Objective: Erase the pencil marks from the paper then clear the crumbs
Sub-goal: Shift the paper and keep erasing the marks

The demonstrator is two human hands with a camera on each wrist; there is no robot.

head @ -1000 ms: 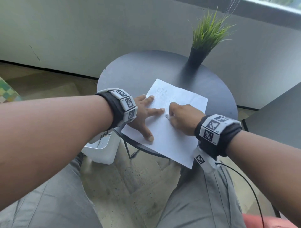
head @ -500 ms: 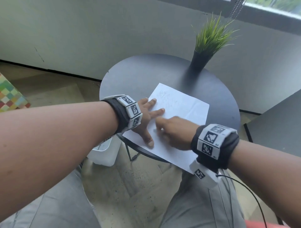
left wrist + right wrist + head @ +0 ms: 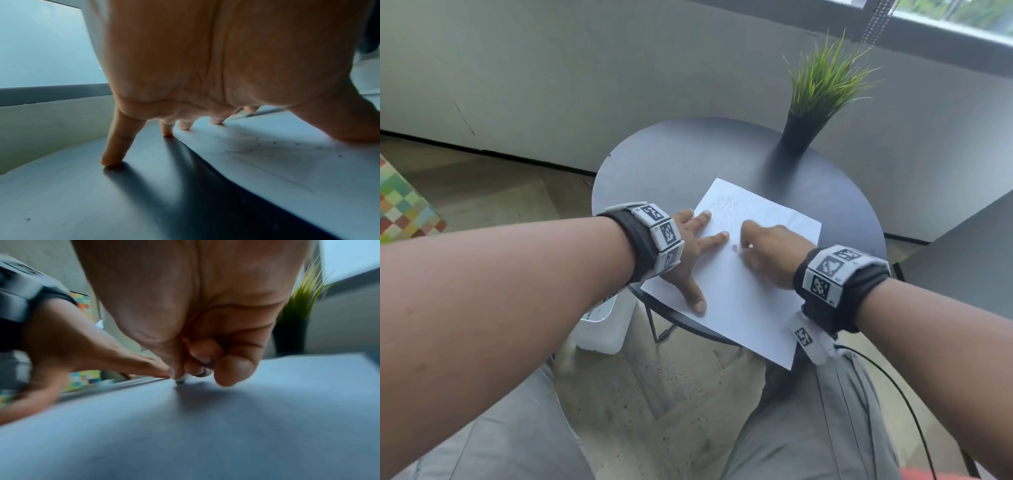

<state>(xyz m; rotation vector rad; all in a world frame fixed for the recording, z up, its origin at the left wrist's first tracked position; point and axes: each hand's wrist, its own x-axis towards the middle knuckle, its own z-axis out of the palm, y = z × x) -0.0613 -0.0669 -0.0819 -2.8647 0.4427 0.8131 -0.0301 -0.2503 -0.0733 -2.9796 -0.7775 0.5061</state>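
A white sheet of paper (image 3: 743, 291) lies on the round dark table (image 3: 671, 164), its near corner hanging over the edge. Faint pencil marks (image 3: 726, 205) sit near its far left corner. My left hand (image 3: 695, 246) lies flat with spread fingers, pressing the sheet's left edge; in the left wrist view the fingertips (image 3: 112, 160) touch table (image 3: 82, 194) and paper (image 3: 287, 170). My right hand (image 3: 767, 253) pinches a small eraser (image 3: 739, 247) against the paper; the eraser tip (image 3: 180, 380) shows in the blurred right wrist view. Small dark specks (image 3: 275, 142) dot the sheet.
A green plant in a black vase (image 3: 811, 113) stands at the table's far right. A white bin (image 3: 602, 325) is on the floor under the table's left side. Dark furniture (image 3: 969, 260) stands to the right, and a wall runs behind. My knees are below the table's near edge.
My right hand slid toward me and left over the paper, then back away, still holding the eraser. My left hand has stayed pressed on the sheet's left edge.
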